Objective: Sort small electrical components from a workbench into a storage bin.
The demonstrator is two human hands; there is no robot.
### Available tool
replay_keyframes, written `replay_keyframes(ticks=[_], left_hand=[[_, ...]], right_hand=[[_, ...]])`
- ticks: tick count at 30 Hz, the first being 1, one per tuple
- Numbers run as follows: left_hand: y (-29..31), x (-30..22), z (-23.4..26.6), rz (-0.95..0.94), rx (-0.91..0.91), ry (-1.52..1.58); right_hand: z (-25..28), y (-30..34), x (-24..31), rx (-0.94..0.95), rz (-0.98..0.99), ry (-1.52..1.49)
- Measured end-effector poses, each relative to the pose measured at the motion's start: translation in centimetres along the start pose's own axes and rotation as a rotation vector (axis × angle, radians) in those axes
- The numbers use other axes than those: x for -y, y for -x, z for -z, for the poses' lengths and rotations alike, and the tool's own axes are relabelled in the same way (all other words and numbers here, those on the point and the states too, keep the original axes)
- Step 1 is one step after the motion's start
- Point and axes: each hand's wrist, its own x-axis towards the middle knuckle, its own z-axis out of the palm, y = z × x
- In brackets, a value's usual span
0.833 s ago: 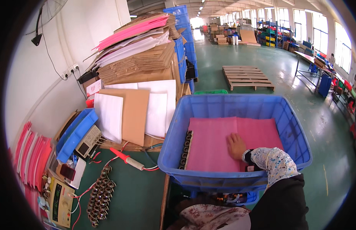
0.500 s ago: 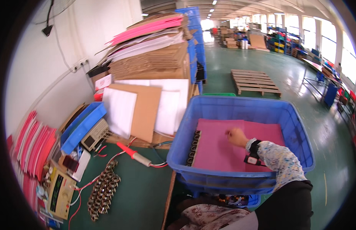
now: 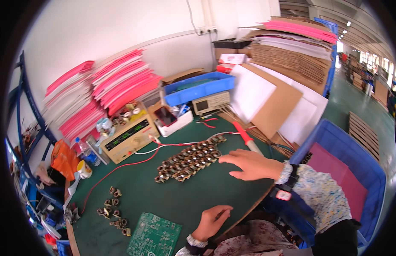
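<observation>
My right hand (image 3: pixel 251 165) reaches over the green table mat with fingers stretched and thumb apart, holding nothing. Its fingertips are beside the right end of a cluster of small wound ring coils (image 3: pixel 189 158), set close together in rows. My left hand (image 3: pixel 212 222) hovers low near the table's front edge, loosely curled, with nothing visible in it. Left of it lies a green circuit board (image 3: pixel 154 235). A few loose ring coils (image 3: pixel 115 213) are scattered on the mat beyond the board's left. A red-and-white handheld probe (image 3: pixel 245 135) lies just beyond my right hand.
A blue tub (image 3: pixel 372 170) with pink sheets (image 3: pixel 334 170) stands right of the table. Behind are a beige meter (image 3: pixel 127 141) with red and white leads, red-handled pliers (image 3: pixel 206 123), a blue tray (image 3: pixel 200 88), foam stacks (image 3: pixel 121 81) and cardboard (image 3: pixel 287 64). A yellow cup (image 3: pixel 83 169) stands left.
The view has swung left from the tub to the table. My right hand has left the pink sheets in the tub and is over the table by the coils. My left hand has come into view.
</observation>
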Motion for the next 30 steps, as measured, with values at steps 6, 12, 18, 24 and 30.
replay_keyframes(ticks=[6, 12, 18, 24, 30], left_hand=[[-0.4, 5.1, 0.1, 0.164, 0.009, 0.225], [-1.1, 3.9, -0.2, 0.116, -0.039, 0.21], [-1.2, 5.7, -0.9, -0.112, -0.165, 0.169], [-1.7, 5.4, -1.2, -0.123, -0.188, 0.086], [-1.4, 6.8, -2.4, -0.203, -0.327, 0.135]], right_hand=[[-9.6, -7.0, -6.3, -0.086, -0.047, 0.005], [-10.6, -10.2, -8.9, -0.066, -0.022, 0.174], [-12.6, -11.3, -7.7, -0.163, 0.059, 0.146], [-13.5, -11.2, -7.9, -0.162, -0.054, 0.233], [-15.0, -11.3, -8.0, -0.176, -0.03, 0.137]])
